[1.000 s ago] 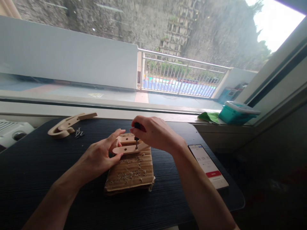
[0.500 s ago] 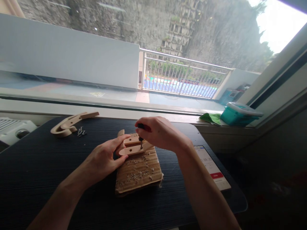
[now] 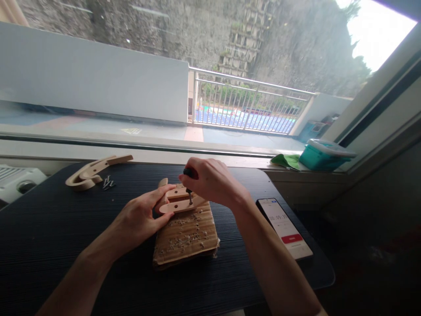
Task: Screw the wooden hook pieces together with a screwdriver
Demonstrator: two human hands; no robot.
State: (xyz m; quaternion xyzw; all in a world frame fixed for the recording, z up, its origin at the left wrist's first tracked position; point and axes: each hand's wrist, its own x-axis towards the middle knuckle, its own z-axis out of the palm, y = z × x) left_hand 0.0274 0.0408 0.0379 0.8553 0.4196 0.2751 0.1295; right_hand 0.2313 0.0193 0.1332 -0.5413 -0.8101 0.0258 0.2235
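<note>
My right hand [image 3: 215,181] is closed around the dark handle of a screwdriver [image 3: 190,195]. Its shaft points down, with the tip at a hole in a pale wooden hook [image 3: 168,208]. Pinched at its left end between thumb and fingers, the hook is held by my left hand [image 3: 140,217]. Another dark hole shows in the hook's near arm, and one more in the arm behind. Beneath lies a corrugated cardboard pad [image 3: 186,241], its top pitted with many small holes. The hook's right end is partly hidden by my right hand.
More curved wooden pieces [image 3: 88,171] lie at the back left of the black table [image 3: 131,276], beside several loose screws [image 3: 108,182]. A phone [image 3: 287,230] showing a timer rests right of my forearm. On the sill are a green cloth [image 3: 285,161] and a teal box [image 3: 324,156].
The whole view has shifted slightly, so things on the table appear a little further left. My right hand has turned slightly on the screwdriver; my left hand keeps its hold.
</note>
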